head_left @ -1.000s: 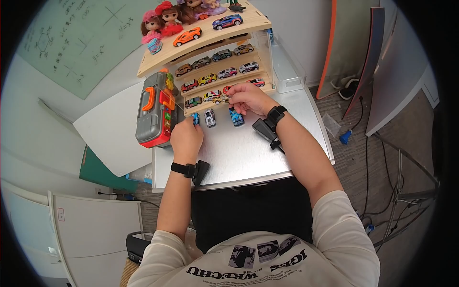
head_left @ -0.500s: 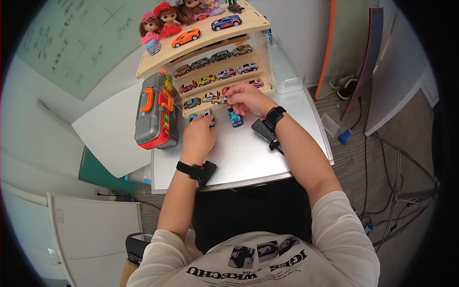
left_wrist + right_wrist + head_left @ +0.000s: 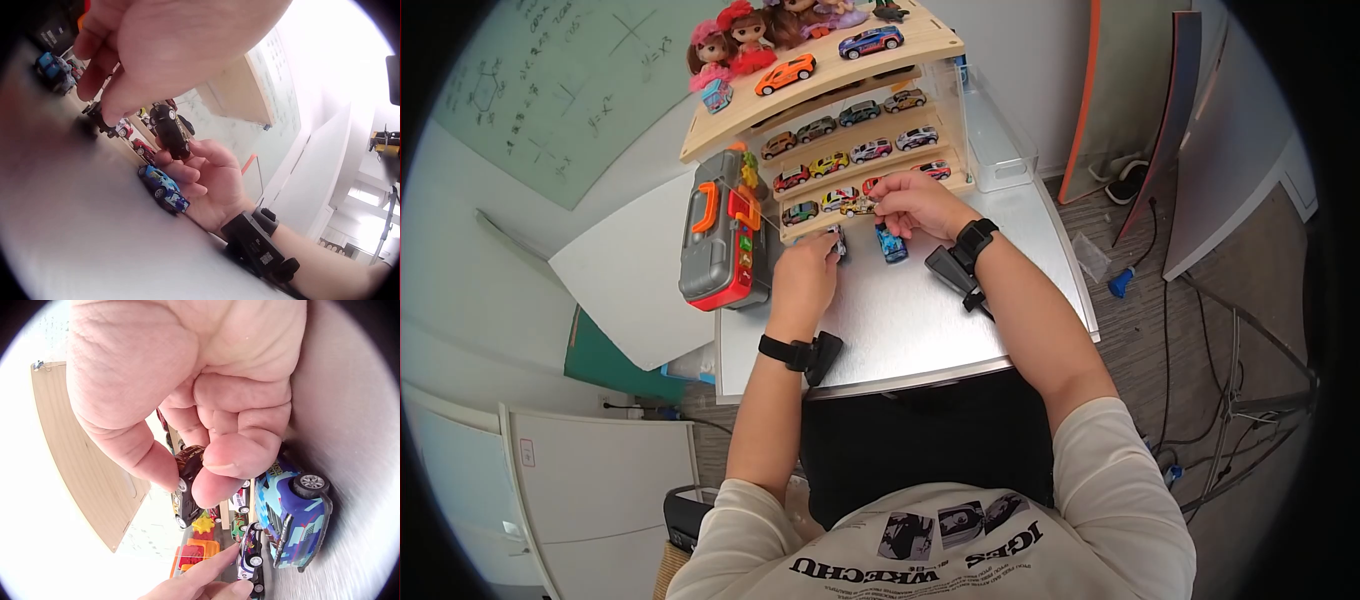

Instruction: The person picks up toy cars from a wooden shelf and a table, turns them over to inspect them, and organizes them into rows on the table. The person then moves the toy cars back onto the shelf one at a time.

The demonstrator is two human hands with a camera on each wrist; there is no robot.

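My right hand (image 3: pixel 920 205) pinches a gold-and-black toy car (image 3: pixel 187 469) between thumb and fingers, close in front of the shelf's lowest tier. In the left wrist view the dark underside of this car (image 3: pixel 170 132) faces the camera. My left hand (image 3: pixel 803 275) is low at the tabletop, its thumb and index finger on a white-and-black toy car (image 3: pixel 250 556). Under my right hand stands a blue camouflage toy car (image 3: pixel 891 243). Another blue car (image 3: pixel 53 70) shows beyond my left fingers in the left wrist view; the left hand mostly hides it in the head view.
A wooden tiered shelf (image 3: pixel 730 128) holds rows of toy cars, with dolls (image 3: pixel 750 38) and an orange car (image 3: pixel 786 74) on top. A grey toolbox (image 3: pixel 718 235) stands at its left. On the right is a clear plastic bin (image 3: pixel 1005 165). The metal tabletop (image 3: pixel 910 325) lies in front.
My left hand went from the left blue car rightward to the white-and-black car, then shifted slightly back left, fingers at that car. The right hand has stayed in place with the gold-and-black car.
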